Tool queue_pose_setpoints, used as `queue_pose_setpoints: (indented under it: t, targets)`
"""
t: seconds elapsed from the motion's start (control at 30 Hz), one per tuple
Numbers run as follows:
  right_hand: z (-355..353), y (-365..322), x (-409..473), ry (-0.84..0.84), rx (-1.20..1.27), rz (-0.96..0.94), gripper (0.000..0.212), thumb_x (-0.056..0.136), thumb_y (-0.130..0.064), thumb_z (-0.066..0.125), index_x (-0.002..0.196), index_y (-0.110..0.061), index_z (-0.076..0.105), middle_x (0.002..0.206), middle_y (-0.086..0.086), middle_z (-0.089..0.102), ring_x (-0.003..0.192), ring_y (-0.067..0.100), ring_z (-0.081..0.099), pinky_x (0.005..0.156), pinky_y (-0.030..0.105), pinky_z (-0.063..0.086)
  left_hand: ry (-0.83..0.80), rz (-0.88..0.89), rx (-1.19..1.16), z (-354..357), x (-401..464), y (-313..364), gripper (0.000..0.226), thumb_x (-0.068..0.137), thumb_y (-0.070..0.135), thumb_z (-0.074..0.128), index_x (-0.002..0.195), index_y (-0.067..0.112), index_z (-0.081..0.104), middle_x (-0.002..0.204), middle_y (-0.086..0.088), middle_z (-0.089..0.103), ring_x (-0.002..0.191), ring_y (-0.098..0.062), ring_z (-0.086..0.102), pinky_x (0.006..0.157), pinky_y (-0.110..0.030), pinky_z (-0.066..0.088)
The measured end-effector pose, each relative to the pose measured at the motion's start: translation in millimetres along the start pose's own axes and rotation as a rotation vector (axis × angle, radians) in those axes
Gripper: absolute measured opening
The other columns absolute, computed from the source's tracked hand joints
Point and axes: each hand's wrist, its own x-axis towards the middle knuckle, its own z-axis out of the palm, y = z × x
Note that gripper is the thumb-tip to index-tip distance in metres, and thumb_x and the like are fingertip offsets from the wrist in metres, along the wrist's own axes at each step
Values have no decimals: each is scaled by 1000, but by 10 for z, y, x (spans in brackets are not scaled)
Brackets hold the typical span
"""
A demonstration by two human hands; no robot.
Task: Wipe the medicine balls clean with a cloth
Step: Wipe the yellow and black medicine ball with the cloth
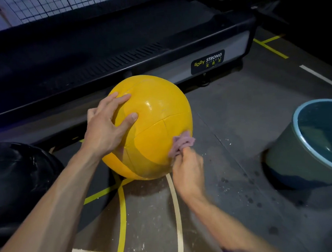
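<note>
A large yellow medicine ball [156, 114] sits on the grey floor in the middle of the view. My left hand [106, 126] rests on its upper left side with the fingers spread flat over the surface. My right hand [188, 169] grips a small crumpled pink cloth [181, 142] and presses it against the ball's lower right side. A black medicine ball [17, 175] lies at the left edge, partly cut off by the frame.
A blue-rimmed bucket [296, 120] holding water stands on the floor at the right. A dark treadmill base [117, 56] with a "Body Strong" label runs behind the ball. Yellow and white lines cross the floor, with wet spots near the bucket.
</note>
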Motion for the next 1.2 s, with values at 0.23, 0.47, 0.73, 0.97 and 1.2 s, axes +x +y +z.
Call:
queue_pose_setpoints:
  t: [0.23,0.47,0.73,0.97,1.2]
  targets:
    - [128,180,-212,-51,-15,-246,58,95,1,49,151,-6,42,157,0,39,140,-3,33,113,4,21,-24,-15,-1,-51,-26,-105,61,92,64,58,149,50,42,165,14,26,143,-26,23,108,-38,20]
    - [21,154,69,-32,84,90,36,103,-2,46,125,-20,69,107,2,72,92,8,64,73,8,44,-48,-63,-43,-260,-218,-353,69,79,80,50,144,58,39,163,12,27,143,-18,26,116,-46,20]
    - [223,218,-15,-93,162,306,32,103,-8,48,105,-33,68,99,-7,72,90,11,66,79,32,51,-11,-1,228,-360,-387,-171,101,65,90,52,154,51,27,168,7,12,152,-33,12,118,-65,20]
    - [261,7,73,-124,90,309,20,98,-2,49,88,-15,62,88,4,63,74,15,55,53,17,35,-26,-28,286,-225,-338,-173,103,65,93,44,157,52,23,170,12,10,151,-37,14,114,-68,27]
    - [280,-61,-34,-130,46,-272,27,87,20,47,99,7,68,102,15,69,85,3,52,76,0,37,-40,-62,173,-310,-211,-274,104,62,93,49,155,53,28,168,15,16,148,-32,18,117,-58,25]
